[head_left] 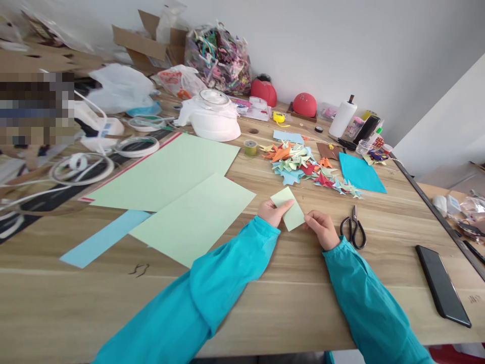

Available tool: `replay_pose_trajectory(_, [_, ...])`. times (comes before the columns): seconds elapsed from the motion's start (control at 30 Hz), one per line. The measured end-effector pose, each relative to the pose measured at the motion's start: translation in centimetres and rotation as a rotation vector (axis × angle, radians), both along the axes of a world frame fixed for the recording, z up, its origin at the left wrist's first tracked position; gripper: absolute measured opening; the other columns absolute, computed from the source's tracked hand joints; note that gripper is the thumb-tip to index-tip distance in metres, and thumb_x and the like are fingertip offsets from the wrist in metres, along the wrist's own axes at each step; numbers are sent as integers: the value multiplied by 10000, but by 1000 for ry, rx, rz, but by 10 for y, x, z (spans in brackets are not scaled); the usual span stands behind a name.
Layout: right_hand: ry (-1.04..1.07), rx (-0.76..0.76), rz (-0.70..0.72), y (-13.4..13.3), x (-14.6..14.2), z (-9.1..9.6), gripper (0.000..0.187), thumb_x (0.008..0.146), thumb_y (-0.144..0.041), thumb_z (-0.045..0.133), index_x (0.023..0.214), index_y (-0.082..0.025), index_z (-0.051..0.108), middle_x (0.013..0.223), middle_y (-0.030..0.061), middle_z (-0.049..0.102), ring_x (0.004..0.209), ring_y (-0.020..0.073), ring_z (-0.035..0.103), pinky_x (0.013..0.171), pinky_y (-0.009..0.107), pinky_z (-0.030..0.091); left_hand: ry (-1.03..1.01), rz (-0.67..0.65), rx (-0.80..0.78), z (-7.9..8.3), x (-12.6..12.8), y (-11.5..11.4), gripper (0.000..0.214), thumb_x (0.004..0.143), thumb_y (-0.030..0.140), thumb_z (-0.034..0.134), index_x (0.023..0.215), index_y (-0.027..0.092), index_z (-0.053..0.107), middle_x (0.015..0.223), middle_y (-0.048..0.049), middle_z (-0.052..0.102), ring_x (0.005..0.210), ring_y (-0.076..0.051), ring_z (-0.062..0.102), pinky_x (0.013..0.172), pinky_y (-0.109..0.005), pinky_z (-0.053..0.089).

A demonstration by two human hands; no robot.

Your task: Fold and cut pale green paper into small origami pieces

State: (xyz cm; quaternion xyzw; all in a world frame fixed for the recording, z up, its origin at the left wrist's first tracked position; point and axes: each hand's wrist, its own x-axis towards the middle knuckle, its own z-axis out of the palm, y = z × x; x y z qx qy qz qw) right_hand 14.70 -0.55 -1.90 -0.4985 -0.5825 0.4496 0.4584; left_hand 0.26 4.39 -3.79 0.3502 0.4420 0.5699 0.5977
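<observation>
Between my two hands is a small pale green sheet of paper (291, 216), held just above the wooden table. My left hand (271, 212) pinches its left side, thumb lying across the top. At its lower right corner, my right hand (321, 227) grips the edge with closed fingertips. Black-handled scissors (353, 230) lie to the right of my right hand, blades pointing away. Beyond the paper is a heap of folded paper cranes (299, 164) in orange, green, red and blue. Large pale green sheets (197, 217) and a blue paper strip (106, 237) lie to the left.
A black phone (442, 285) rests at the right. Behind the cranes are a bright blue square (361, 172), a thread spool (250, 147), a yellow tape measure (279, 117) and red pincushions (304, 104). White fabric (214, 121), bags and coiled tape rolls (136, 146) crowd the back left.
</observation>
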Motion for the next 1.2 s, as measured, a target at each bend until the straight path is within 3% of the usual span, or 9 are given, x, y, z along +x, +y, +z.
replay_pose_trajectory(0.2, [-48,30,14,1,-2,-3,286,706,-441,639,569,-192,609,543,-8,569,529,121,462,527,252,359,128,-119,22,12,-4,-6,376,349,296,831,643,112,687,702,-78,705,700,-242,650,660,-345,514])
replay_pose_trajectory(0.33, [-124,56,77,0,-2,-2,273,705,-407,647,550,-189,594,530,-18,532,525,116,433,532,254,339,135,-90,46,15,-3,-9,340,377,299,824,626,113,689,673,-75,701,671,-228,645,644,-332,510])
replay_pose_trajectory(0.57, [-186,63,112,0,0,-2,285,712,-392,634,528,-182,578,540,-14,501,546,120,414,547,259,322,-39,-92,-80,10,-4,-3,284,489,362,783,601,121,682,601,-44,672,522,-151,580,515,-274,468])
replay_pose_trajectory(0.9, [-161,17,131,1,3,-4,297,688,-396,648,516,-169,561,550,-15,486,552,111,415,547,255,327,-180,-70,-190,24,-10,0,301,443,359,791,592,123,680,549,-19,640,462,-107,527,450,-233,409])
replay_pose_trajectory(1.03, [-126,-2,102,1,3,-3,285,692,-390,646,526,-170,579,538,-16,507,545,112,430,544,253,336,-264,-27,-177,23,-10,3,260,470,322,779,570,112,663,563,-29,647,508,-119,559,495,-235,441])
replay_pose_trajectory(1.2, [-59,54,-54,1,3,-4,264,714,-395,636,578,-169,612,544,-12,542,538,113,469,530,245,359,-369,24,-267,22,-11,6,153,559,223,735,595,117,631,553,-7,629,508,-110,576,491,-219,460])
